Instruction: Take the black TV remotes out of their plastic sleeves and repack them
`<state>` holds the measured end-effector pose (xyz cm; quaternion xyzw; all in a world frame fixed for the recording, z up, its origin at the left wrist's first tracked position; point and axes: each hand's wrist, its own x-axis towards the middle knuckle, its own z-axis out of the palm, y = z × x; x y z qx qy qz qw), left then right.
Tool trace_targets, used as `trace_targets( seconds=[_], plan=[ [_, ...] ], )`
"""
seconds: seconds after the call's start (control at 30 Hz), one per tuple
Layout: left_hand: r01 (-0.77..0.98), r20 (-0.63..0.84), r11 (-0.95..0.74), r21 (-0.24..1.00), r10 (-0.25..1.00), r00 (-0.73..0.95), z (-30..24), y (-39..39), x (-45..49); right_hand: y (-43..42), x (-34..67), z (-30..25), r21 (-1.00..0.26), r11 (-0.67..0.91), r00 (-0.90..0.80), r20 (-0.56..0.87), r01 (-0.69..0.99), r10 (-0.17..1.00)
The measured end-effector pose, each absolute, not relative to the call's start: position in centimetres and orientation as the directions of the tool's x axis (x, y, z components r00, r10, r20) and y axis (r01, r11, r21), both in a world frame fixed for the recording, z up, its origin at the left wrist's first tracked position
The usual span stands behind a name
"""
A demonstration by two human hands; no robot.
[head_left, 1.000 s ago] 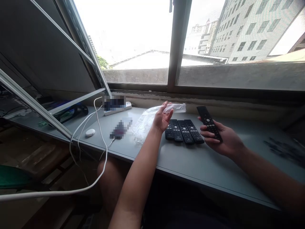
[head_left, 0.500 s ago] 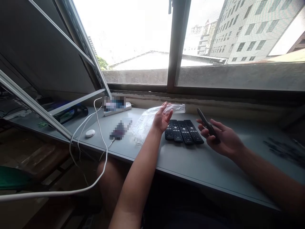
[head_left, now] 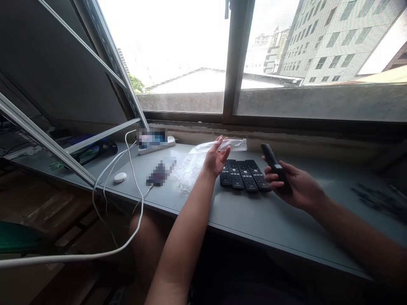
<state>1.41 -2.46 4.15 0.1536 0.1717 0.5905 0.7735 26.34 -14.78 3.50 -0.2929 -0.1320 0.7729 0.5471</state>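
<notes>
My right hand (head_left: pixel 300 184) is wrapped round a black remote control (head_left: pixel 276 167), held up off the table and tilted, its plain back with a small light label facing me. My left hand (head_left: pixel 217 157) is raised with the palm turned up and to the right, thumb and fingers apart, nothing seen in it. Behind and beside this hand lie clear plastic bags (head_left: pixel 192 167), partly hidden by the hand and forearm. Between my hands several black remote controls (head_left: pixel 244 176) lie side by side, keys up, on the grey table (head_left: pixel 248 212).
Left on the table are a round white case (head_left: pixel 120 177), a blurred-out phone-like thing (head_left: pixel 161 171) with a cable, and a white power strip (head_left: pixel 155 147). A white cable (head_left: pixel 140 212) loops over the front edge. A metal frame (head_left: pixel 104 131) slants at left; dark thin items (head_left: pixel 378 201) lie right.
My right hand has rolled the remote control, so its broad back and label now show instead of its narrow side. My left hand and the row of remotes stay put.
</notes>
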Motion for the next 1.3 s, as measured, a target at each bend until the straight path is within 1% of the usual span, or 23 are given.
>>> trace_targets(
  seconds=[0.13,0.3,0.5,0.63,0.73,0.9,1.0,1.17,1.3],
  plan=[
    [-0.870,-0.108,0.275,0.409,0.961,0.253,4.30,-2.56,1.46,-14.84,26.49,3.36,-0.557,-0.346,-0.232,-0.267,-0.755,0.935],
    [-0.868,-0.102,0.276,0.413,0.961,0.257,4.28,-2.54,1.46,-14.76,26.45,3.42,-0.573,-0.339,-0.231,-0.254,-0.746,0.939],
    [-0.848,-0.057,0.236,0.474,0.970,0.238,4.10,-2.37,1.44,-14.81,26.16,3.63,-0.459,-0.339,-0.220,-0.294,-0.821,0.930],
    [-0.853,-0.066,0.244,0.461,0.968,0.242,4.06,-2.33,1.44,-14.61,26.20,3.61,-0.424,-0.333,-0.202,-0.325,-0.842,0.924],
    [-0.858,-0.078,0.258,0.444,0.965,0.249,4.07,-2.37,1.42,-14.34,26.35,3.53,-0.457,-0.345,-0.188,-0.355,-0.820,0.916],
    [-0.846,-0.055,0.234,0.479,0.970,0.237,4.00,-2.34,1.41,-14.21,26.63,3.35,-0.517,-0.357,-0.151,-0.397,-0.778,0.905],
    [-0.841,-0.048,0.223,0.492,0.972,0.230,3.93,-2.26,1.41,-14.32,26.72,3.18,-0.519,-0.347,-0.164,-0.366,-0.781,0.916],
    [-0.841,-0.045,0.218,0.495,0.973,0.226,3.80,-2.13,1.44,-14.52,26.71,3.04,-0.499,-0.367,-0.264,-0.266,-0.785,0.927],
    [-0.842,-0.055,0.226,0.490,0.972,0.229,3.77,-2.12,1.45,-14.51,26.50,3.18,-0.474,-0.351,-0.235,-0.288,-0.808,0.929]
  ],
)
